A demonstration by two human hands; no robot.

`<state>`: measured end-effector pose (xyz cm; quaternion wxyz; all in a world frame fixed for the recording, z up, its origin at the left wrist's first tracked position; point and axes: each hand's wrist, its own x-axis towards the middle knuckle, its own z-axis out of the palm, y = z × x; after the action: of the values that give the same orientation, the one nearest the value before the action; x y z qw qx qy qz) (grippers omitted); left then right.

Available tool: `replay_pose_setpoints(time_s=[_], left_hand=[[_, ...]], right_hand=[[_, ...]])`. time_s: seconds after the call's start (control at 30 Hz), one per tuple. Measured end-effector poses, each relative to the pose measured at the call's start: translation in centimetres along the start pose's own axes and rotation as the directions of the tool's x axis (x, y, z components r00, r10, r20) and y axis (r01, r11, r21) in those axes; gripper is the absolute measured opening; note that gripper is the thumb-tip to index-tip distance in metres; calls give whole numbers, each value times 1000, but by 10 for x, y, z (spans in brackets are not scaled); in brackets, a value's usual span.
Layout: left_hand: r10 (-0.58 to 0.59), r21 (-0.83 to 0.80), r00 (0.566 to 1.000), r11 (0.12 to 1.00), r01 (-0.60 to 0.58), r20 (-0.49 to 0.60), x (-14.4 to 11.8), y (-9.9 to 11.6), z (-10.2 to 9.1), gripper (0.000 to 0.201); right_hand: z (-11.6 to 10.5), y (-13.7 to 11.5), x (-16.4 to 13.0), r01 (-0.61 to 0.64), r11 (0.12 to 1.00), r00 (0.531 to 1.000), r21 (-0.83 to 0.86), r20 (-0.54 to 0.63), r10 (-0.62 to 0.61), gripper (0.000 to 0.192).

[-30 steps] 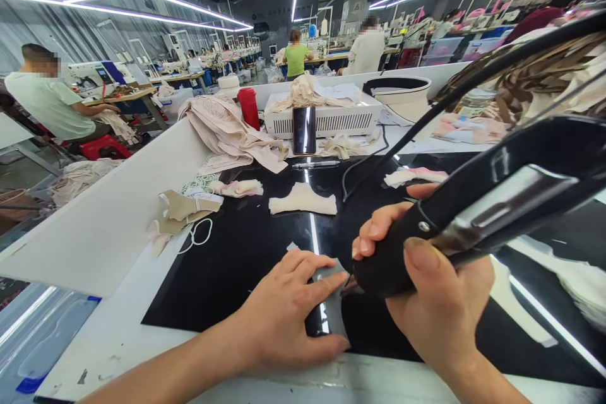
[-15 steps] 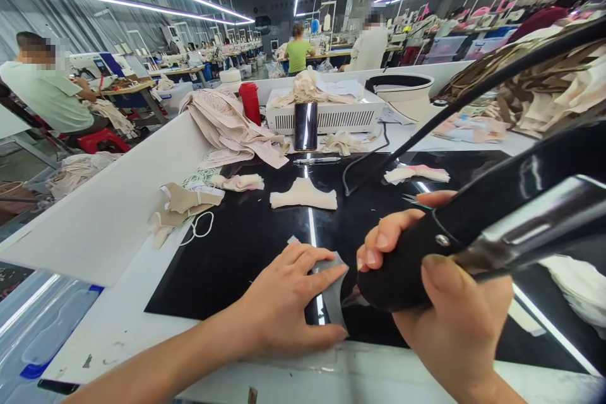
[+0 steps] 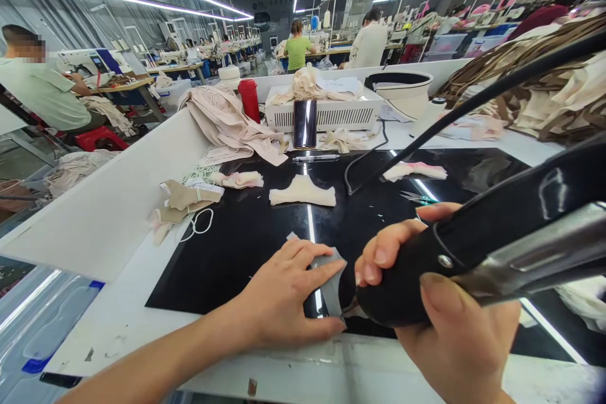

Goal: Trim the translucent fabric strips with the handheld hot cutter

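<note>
My left hand (image 3: 291, 290) lies flat, fingers spread, on a thin grey, partly see-through cut piece (image 3: 334, 284) on the black mat (image 3: 213, 271). A small pale corner shows beyond its fingertips. In my right hand (image 3: 454, 322) is the rounded black end of a large corded hand tool (image 3: 511, 221) with a metal lever; my thumb rests by the lever. The tool slants up to the right, and its far end is out of view. Ahead of my left hand sits a stack of cream fabric pieces (image 3: 303, 191). Small scissors (image 3: 419, 198) lie beyond my right hand.
Beige pieces (image 3: 189, 197) and a white elastic loop (image 3: 196, 225) lie at the left. A phone (image 3: 305, 124) leans on a white vented box (image 3: 341, 117). A black cable (image 3: 478, 101) arches across the right. A low white wall (image 3: 108, 202) borders the left. Other people sit beyond.
The view has shifted slightly. My left hand stays on the grey piece. The tool in my right hand has dropped slightly, showing more of the scissors.
</note>
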<state>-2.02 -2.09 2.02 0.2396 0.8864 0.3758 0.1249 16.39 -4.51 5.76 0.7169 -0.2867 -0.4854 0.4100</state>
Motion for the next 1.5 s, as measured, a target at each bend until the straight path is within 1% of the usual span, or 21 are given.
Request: replay_pose_setpoints(time_s=[0.13,0.2,0.27,0.37,0.47,0.6,0.67,0.8,0.9,1.0,1.17,1.5], left_hand=[[12,-27,1000,1000,-13,-9,0,-1,0,83],[18,-40,1000,999,-19,-18,-1,-2,0,84],[19,-38,999,999,-20,-36,-3,-4,-1,74],[36,-6,998,999,-36,-59,-7,-7,-1,49],[101,45,991,994,-98,-85,-9,-12,1,32],[228,63,960,973,-221,-162,-11,-14,6,23],[278,53,943,961,-273,-181,-11,-13,8,23],[301,45,937,953,-298,-176,-10,-12,6,23],[299,40,943,954,-296,-145,-8,-14,4,27],[280,40,956,960,-277,-92,-7,-16,3,32],[245,40,969,969,-243,-24,-9,-17,4,35],[212,7,977,977,-212,-5,-8,-16,3,36]], right_hand=[[-6,-1,2,2,1000,1000,-8,15,-2,37],[-10,-2,5,12,1000,1000,-14,5,-12,34],[-13,-3,10,23,1000,999,-15,-25,-24,36],[-20,-6,18,40,999,996,-16,-81,-41,41],[-27,-8,26,55,998,989,-39,-135,-60,44],[-38,-6,38,97,990,977,-104,-178,-115,44],[-41,-4,43,109,986,973,-127,-189,-132,43],[-35,-6,46,99,991,970,-95,-213,-117,43],[-24,-8,41,81,996,979,-38,-184,-87,45],[-14,-7,32,63,998,991,9,-117,-61,46],[-10,-3,20,19,1000,1000,6,-11,-19,42],[-12,0,16,27,999,1000,-21,13,-27,37]])
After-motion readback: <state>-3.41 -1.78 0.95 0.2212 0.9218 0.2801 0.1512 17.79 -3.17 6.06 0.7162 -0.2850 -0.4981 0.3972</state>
